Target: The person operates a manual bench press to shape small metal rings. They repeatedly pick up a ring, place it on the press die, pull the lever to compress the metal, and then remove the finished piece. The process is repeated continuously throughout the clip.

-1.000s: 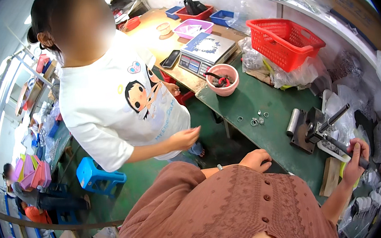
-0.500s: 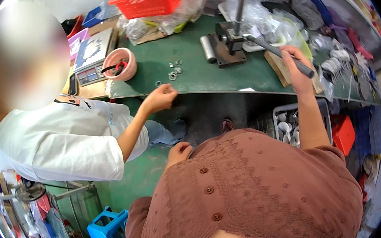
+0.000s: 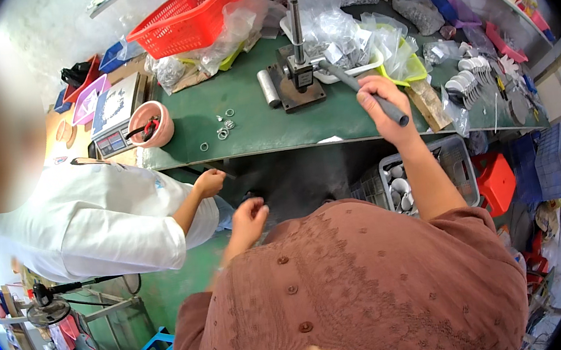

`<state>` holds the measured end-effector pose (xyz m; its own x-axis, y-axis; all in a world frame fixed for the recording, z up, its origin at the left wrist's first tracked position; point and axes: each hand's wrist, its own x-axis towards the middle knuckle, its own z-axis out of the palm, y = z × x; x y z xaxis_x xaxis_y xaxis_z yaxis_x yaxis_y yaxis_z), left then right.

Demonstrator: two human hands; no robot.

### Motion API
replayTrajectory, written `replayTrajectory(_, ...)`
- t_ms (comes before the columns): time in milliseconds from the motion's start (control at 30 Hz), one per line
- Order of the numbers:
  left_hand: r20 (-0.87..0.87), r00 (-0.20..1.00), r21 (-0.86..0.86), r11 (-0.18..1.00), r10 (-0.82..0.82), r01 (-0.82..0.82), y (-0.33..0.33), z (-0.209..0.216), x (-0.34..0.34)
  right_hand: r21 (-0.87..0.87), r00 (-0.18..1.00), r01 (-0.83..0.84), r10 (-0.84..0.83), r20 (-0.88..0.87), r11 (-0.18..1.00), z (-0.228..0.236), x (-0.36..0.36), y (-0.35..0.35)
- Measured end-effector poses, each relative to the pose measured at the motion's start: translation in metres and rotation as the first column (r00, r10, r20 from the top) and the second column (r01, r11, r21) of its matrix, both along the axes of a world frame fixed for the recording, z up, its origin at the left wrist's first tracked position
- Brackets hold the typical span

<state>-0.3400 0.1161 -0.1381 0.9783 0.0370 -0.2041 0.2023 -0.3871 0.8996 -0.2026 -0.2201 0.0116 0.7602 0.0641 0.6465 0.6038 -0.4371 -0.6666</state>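
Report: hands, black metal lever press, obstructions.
Right hand gripping long grey cylindrical handle of press. Left hand curled, contents unclear. Press on flat green bench, silver metal cylinder beside it. Co-worker's bare hand near left, possibly in way.

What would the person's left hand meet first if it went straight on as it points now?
Likely the green table, at its front edge; the left hand is apart from it. Depth is unclear, so it might pass beneath.
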Motion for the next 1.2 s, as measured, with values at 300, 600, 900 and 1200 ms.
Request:
replayTrajectory(300, 0.535, 0.843, 0.345, 0.924, -0.049, -0.165, -0.07, 0.061, 0.27, -0.145, 0.981, -0.177, 0.186, 0.054, 0.973, 0.032, 0.026, -0.011)
replayTrajectory(600, 0.501, 0.864, 0.043, 0.999, -0.043, 0.026, -0.096, 0.091, 0.367, 0.195, 0.959, -0.226, 0.253, -0.125, 0.954, 0.071, 0.095, 0.006)
replayTrajectory(900, 0.673, 0.733, -0.099, 0.97, -0.099, 0.222, -0.108, 0.104, 0.308, 0.169, 0.956, -0.206, 0.235, -0.176, 0.964, 0.072, 0.093, 0.003)
replayTrajectory(1200, 0.478, 0.873, 0.037, 0.99, 0.101, -0.135, -0.07, 0.034, 0.228, 0.044, 0.987, -0.127, 0.131, -0.095, 0.991, 0.07, 0.093, 0.002)
